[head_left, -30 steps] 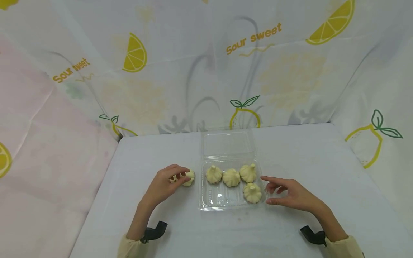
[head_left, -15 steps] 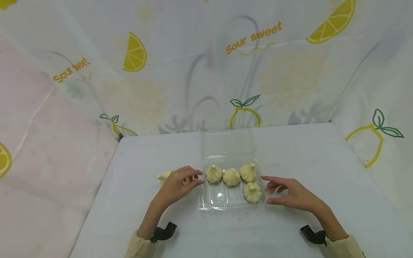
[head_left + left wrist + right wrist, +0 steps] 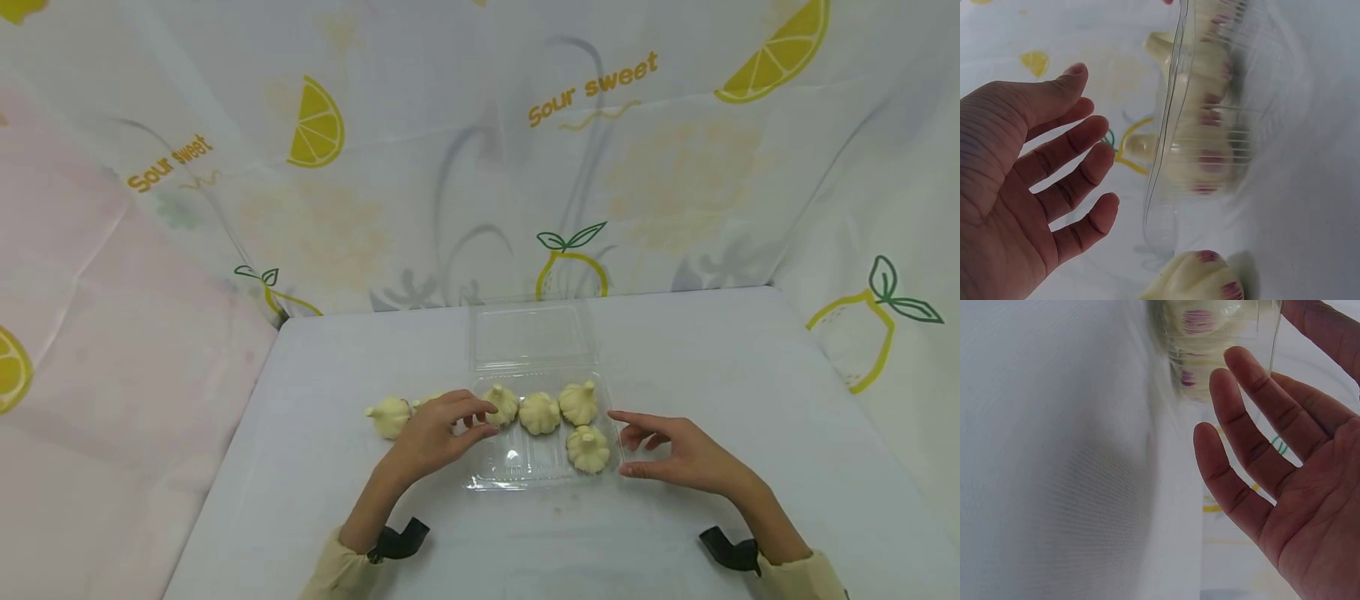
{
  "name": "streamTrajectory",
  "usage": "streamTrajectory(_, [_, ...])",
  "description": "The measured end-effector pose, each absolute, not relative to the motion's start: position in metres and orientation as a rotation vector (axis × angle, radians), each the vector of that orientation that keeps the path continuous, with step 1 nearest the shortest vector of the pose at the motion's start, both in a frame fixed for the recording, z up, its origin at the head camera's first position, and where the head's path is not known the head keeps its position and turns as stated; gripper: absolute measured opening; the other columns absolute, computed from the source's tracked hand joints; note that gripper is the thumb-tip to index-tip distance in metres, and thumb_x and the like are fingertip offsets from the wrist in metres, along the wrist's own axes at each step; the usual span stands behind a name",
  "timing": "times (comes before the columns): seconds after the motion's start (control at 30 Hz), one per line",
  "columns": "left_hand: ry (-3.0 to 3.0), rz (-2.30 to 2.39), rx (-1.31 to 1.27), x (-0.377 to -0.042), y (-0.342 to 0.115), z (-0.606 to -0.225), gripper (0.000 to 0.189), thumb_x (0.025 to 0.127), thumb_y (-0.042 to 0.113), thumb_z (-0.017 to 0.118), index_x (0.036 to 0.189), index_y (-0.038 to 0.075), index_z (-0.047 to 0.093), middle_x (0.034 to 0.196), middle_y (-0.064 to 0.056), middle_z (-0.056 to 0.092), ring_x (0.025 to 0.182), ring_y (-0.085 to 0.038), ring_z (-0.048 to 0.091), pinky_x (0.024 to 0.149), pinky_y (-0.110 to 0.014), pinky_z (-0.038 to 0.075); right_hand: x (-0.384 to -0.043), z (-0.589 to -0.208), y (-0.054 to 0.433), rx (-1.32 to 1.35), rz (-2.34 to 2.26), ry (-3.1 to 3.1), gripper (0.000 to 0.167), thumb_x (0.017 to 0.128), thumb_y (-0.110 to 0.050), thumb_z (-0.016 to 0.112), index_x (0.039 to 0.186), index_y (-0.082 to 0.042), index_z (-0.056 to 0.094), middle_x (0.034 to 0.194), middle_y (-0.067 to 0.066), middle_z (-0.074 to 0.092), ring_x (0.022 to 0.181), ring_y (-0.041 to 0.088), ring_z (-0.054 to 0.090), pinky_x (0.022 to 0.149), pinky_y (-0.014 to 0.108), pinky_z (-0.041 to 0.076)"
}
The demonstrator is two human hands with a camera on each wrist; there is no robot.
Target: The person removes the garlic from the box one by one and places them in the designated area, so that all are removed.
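Note:
My left hand [image 3: 438,433] hangs over the left side of a clear plastic clamshell box [image 3: 491,475], loosely bent fingers holding nothing. Its fingertips are nearest a garlic bulb [image 3: 501,406] in the box; in the left wrist view the hand [image 3: 1041,169] is apart from the box wall. Several whitish garlic bulbs sit in the box, along the back and at the front right [image 3: 588,450]. Left of it on the table lie a garlic bulb [image 3: 390,417] and another, mostly hidden behind my left hand. My right hand [image 3: 678,454] holds nothing, fingertips at the box's right edge; contact is unclear.
The box's transparent lid [image 3: 532,333] lies folded back toward the rear of the white-covered table [image 3: 675,358]. A lemon-printed cloth [image 3: 450,167] hangs behind and at both sides. Black wrist mounts [image 3: 401,539] show beneath both forearms.
My left hand has moved right, from over the loose garlic bulbs to over the box's left side, uncovering one bulb. The right hand has stayed at the box's right edge.

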State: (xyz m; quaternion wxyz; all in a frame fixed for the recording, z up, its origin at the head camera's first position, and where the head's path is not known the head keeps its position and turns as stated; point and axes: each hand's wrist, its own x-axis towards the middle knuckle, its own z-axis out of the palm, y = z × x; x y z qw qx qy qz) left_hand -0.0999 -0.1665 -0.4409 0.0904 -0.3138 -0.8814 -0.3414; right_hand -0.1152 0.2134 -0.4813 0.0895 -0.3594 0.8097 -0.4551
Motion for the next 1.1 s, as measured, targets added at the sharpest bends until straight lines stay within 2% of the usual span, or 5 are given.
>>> streamTrajectory(0.3, [-2.589, -1.017, -0.991, -0.103, -0.15, -0.445, 0.021, 0.087, 0.022, 0.078, 0.103, 0.01, 0.073, 0.091, 0.006, 0.065, 0.077, -0.009, 0.06, 0.064, -0.025, 0.051, -0.115, -0.482, 0.214, -1.07, -1.36, 2.409, 0.068, 0.082, -0.021, 0.083, 0.14, -0.004, 0.053, 0.1, -0.002, 0.067, 0.09, 0.015, 0.064, 0.075, 0.035, 0.054])
streamTrajectory(0.53, [-2.607, -1.02, -1.016, -0.103, -0.138, -0.443, 0.019, 0.088, 0.023, 0.076, 0.103, 0.011, 0.074, 0.087, 0.008, 0.063, 0.074, -0.006, 0.058, 0.063, -0.018, 0.047, -0.116, -0.483, 0.214, -1.071, -1.355, 2.408, 0.069, 0.081, -0.02, 0.083, 0.141, -0.004, 0.052, 0.101, -0.002, 0.068, 0.091, 0.015, 0.065, 0.074, 0.034, 0.054])
streamTrajectory(0.9, [-2.605, -0.994, -1.045, -0.102, -0.119, -0.445, 0.021, 0.088, 0.025, 0.077, 0.103, 0.011, 0.074, 0.087, 0.007, 0.064, 0.074, -0.009, 0.06, 0.062, -0.015, 0.044, -0.116, -0.483, 0.214, -1.08, -1.353, 2.413, 0.07, 0.08, -0.019, 0.084, 0.141, -0.004, 0.052, 0.1, 0.0, 0.067, 0.09, 0.016, 0.064, 0.073, 0.034, 0.054])
streamTrajectory(1.1, [-2.609, -0.999, -1.038, -0.103, -0.111, -0.446, 0.022, 0.087, 0.026, 0.077, 0.102, 0.011, 0.074, 0.083, 0.008, 0.063, 0.071, -0.005, 0.058, 0.062, -0.013, 0.044, -0.115, -0.479, 0.213, -1.061, -1.353, 2.411, 0.069, 0.081, -0.02, 0.083, 0.14, -0.004, 0.053, 0.1, -0.001, 0.067, 0.09, 0.016, 0.065, 0.074, 0.035, 0.054])
